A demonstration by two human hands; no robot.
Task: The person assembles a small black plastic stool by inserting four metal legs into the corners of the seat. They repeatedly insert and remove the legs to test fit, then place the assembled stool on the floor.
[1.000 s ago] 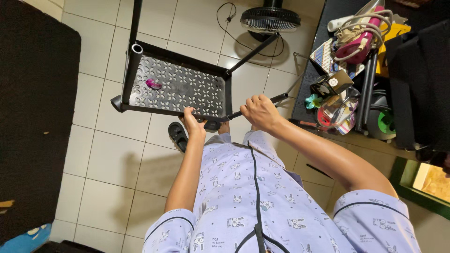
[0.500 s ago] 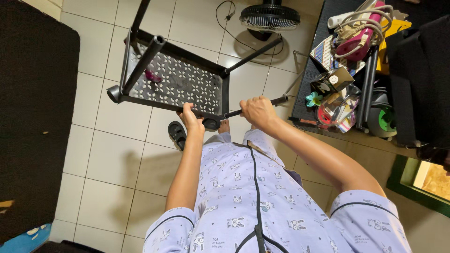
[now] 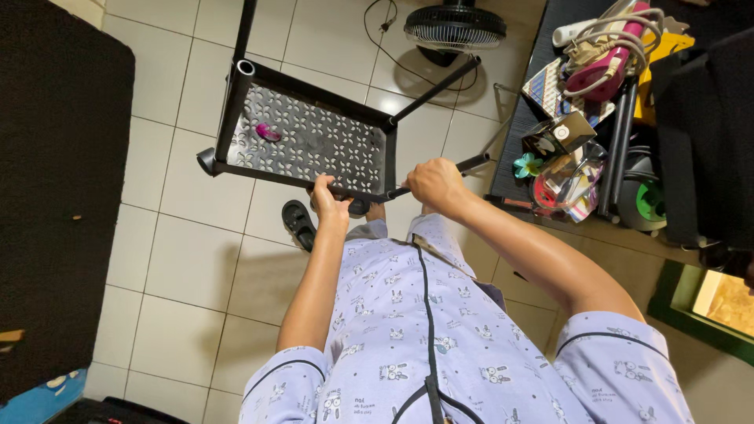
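I see both hands closed on one black perforated rack (image 3: 314, 141) above the floor tiles — left hand (image 3: 328, 206) on its near rail, right hand (image 3: 434, 184) on a leg. One fan (image 3: 454, 30) beyond, one pink item (image 3: 267, 131) — perhaps a clip — on the mesh.

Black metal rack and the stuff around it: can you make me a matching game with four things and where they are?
Things:
1. pink clip
2. fan
3. black sandal
4. left hand

Places:
A. on the floor tiles beside the person's leg
B. gripping the rack's near edge
C. lying on the rack's patterned shelf
D. on the floor beyond the rack

Pairs: 1-C, 2-D, 3-A, 4-B
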